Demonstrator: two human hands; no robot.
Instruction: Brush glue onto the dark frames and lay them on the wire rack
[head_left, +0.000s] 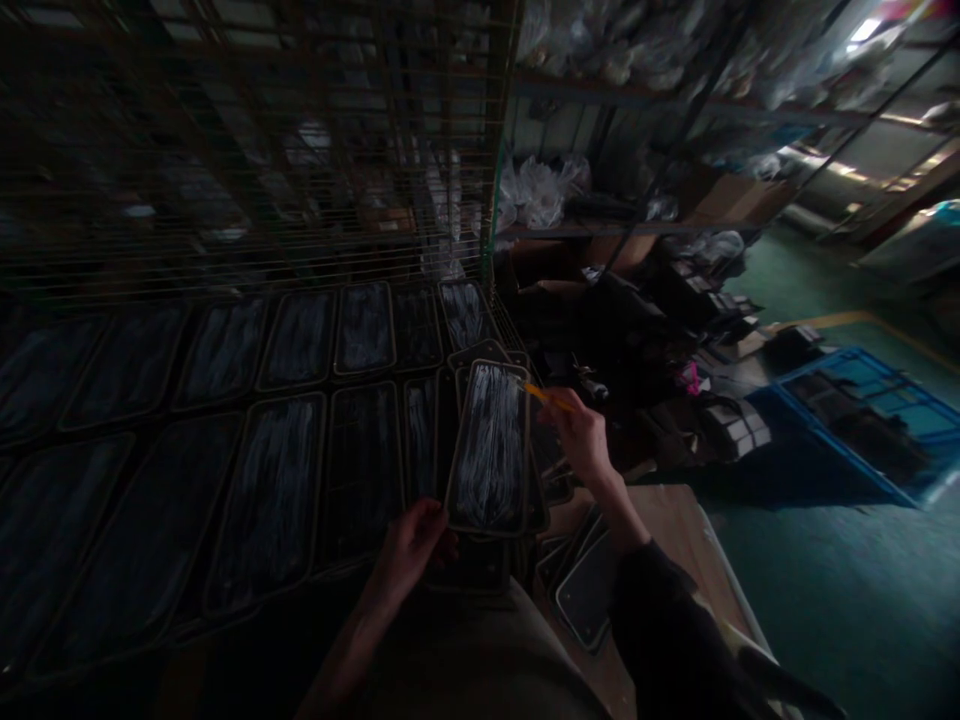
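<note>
A dark rectangular panel with rounded corners and a pale rim is in front of me, on top of other panels. Whitish streaks of a wet-looking coating run along its face. My right hand is closed around a thin yellow-handled brush, whose tip meets the panel near its upper right corner. At the lower left corner, my left hand pinches the panel's edge; some of its fingers are in shadow. To the left, several similar panels lie in two rows, many with the same streaks.
A wire mesh rack rises behind the rows. Shelves with plastic bags stand beyond. More dark panels lie on a wooden board at my right. A blue crate is on the green floor.
</note>
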